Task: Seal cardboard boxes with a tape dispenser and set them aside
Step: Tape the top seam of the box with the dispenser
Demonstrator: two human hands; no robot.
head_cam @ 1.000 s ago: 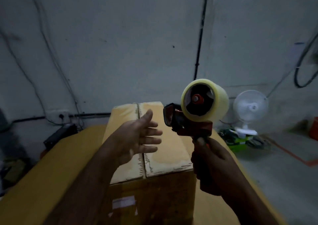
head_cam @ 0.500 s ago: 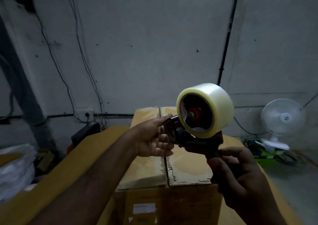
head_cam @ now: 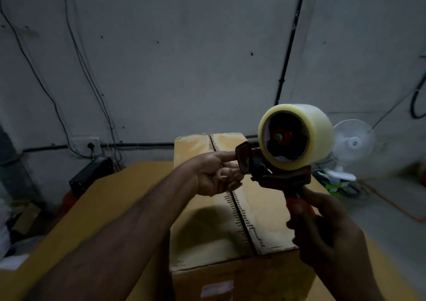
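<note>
A closed cardboard box (head_cam: pixel 207 229) stands on the yellow table (head_cam: pixel 92 208), its two top flaps meeting in a bare centre seam. Above the box I hold a red tape dispenser (head_cam: pixel 279 176) carrying a roll of clear tape (head_cam: pixel 297 134). My right hand (head_cam: pixel 327 236) grips the dispenser's handle from below. My left hand (head_cam: pixel 219 176) is palm up, fingers fairly straight, with the fingertips touching the dispenser's front end beside the blade guard. Whether any tape end is between those fingers cannot be made out.
A white fan (head_cam: pixel 352 144) stands on the floor at the right, with green clutter under it. A black device (head_cam: pixel 92 174) sits by the wall socket (head_cam: pixel 85 142) at the left. Cables run down the grey wall. Bags and cardboard lie at the far left.
My left hand went from hovering open over the box to touching the dispenser's front. The dispenser shifted slightly right and the view swung a little.
</note>
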